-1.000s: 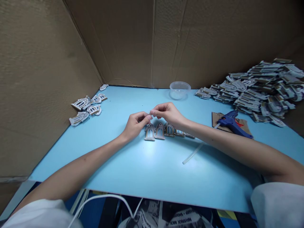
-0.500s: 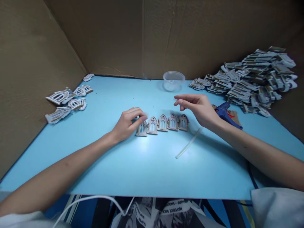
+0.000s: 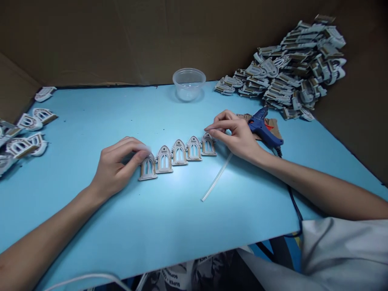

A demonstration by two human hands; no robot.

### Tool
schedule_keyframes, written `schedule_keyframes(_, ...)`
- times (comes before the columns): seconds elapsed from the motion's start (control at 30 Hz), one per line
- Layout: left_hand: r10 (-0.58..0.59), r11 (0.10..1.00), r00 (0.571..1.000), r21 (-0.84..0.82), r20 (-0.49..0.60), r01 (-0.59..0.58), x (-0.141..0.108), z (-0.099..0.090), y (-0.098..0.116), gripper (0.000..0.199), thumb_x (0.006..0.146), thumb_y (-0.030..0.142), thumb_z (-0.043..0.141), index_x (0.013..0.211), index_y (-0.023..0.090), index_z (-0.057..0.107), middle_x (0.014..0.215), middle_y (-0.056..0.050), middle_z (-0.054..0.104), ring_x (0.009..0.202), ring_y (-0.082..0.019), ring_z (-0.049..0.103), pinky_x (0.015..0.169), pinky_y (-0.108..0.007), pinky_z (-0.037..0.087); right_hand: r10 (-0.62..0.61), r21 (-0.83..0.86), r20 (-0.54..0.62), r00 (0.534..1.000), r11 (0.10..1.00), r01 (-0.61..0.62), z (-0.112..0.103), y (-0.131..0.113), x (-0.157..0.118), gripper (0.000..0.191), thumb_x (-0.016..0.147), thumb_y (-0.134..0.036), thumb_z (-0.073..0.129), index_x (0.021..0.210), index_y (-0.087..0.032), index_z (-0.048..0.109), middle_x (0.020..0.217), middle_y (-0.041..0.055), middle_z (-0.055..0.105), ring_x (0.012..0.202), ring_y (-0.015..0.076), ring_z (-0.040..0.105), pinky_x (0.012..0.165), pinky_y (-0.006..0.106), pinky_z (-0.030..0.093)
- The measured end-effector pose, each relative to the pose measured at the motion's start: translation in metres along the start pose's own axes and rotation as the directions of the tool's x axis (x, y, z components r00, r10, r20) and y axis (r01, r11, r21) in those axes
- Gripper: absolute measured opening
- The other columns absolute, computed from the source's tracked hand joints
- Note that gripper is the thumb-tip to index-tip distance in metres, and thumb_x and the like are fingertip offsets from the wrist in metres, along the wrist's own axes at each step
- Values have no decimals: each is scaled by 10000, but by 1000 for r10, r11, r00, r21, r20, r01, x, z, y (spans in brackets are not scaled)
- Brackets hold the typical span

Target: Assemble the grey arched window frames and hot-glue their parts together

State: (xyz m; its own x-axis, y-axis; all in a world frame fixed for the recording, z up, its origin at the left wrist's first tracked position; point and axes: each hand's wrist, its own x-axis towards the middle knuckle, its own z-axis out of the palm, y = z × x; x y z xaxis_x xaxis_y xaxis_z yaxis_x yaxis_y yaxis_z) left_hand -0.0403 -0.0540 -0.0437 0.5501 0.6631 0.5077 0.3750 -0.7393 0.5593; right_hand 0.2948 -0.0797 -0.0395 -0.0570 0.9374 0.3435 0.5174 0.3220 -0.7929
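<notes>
White arches (image 3: 179, 152) | right hand (image 3: 238, 134) moved to row's end | left hand (image 3: 117, 167) opposite | grip: both narrow, contents unclear

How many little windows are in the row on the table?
5: the first window at the left hand, then the second window, third window and fourth window going right, and the fifth window at the right hand. None looks fully hidden.

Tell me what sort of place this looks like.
Probably a small craft or assembly workstation: a blue glue gun lies at the right, five small arched pieces form a row on the blue tabletop, and a large heap of similar pieces sits at the back right.
</notes>
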Motion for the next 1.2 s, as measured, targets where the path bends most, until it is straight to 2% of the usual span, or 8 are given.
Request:
schedule_keyframes(0.1,-9,1000,1000,7,12,9,0,0,-1,139,998,181,601,925,249,697,884,-9,714,820,-178,668,730,-340,525,6,-35,-9,1000,999,-6,0,-1,-4,204,923,-250,621,999,-189,800,904,69,692,797,192,593,700,356,429)
schedule_keyframes(0.2,11,1000,1000,7,25,-11,-1,-1,-2,130,995,165,609,942,243,698,898,-8,717,829,-169,667,738,-329,525,59,9,-8,998,998,-59,2,-3,-9,177,895,-202,619,1043,-190,715,896,48,711,818,201,644,693,353,416)
schedule_keyframes(0.33,12,1000,999,0,37,-12,-1,-2,-2,131,999,133,606,944,218,689,903,-6,714,839,-148,662,747,-302,524,84,66,18,996,994,-85,5,-3,-12,223,817,-174,665,1029,-218,611,830,17,714,824,222,703,782,379,485)
schedule_keyframes(0.47,25,1000,999,14,37,-26,0,-1,-2,122,997,140,612,948,215,696,910,-7,720,833,-144,665,741,-294,521,10,-5,30,999,1000,-10,4,0,-11,51,784,-181,685,819,-204,655,824,44,714,818,228,669,789,395,510)
schedule_keyframes(0.53,14,1000,999,20,38,-15,0,-1,-1,125,1000,146,608,949,215,699,910,-8,722,834,-145,668,747,-296,522,-45,-47,47,998,998,47,3,2,-10,28,790,-174,687,779,-201,689,805,50,714,841,234,642,784,396,504)
schedule_keyframes(0.63,4,1000,999,8,41,-4,-1,-2,-1,134,1006,156,598,940,213,700,908,-10,724,836,-149,671,750,-301,523,-89,-69,67,994,993,93,2,4,-11,48,793,-161,695,784,-203,716,807,50,721,867,242,623,786,397,509)
schedule_keyframes(0.93,-2,1000,999,18,48,1,-1,-1,-1,140,1009,175,594,934,214,706,906,-13,731,837,-158,676,756,-300,525,-90,-78,50,995,992,94,3,5,-11,58,803,-175,693,802,-214,737,832,47,736,878,250,624,789,398,491)
schedule_keyframes(1.2,3,1000,998,10,55,-3,-1,-1,-2,138,1010,158,594,939,200,704,906,-16,726,834,-147,668,752,-294,524,-130,-122,132,983,982,146,3,8,-9,63,834,-161,697,826,-210,736,869,49,740,892,243,611,855,411,463)
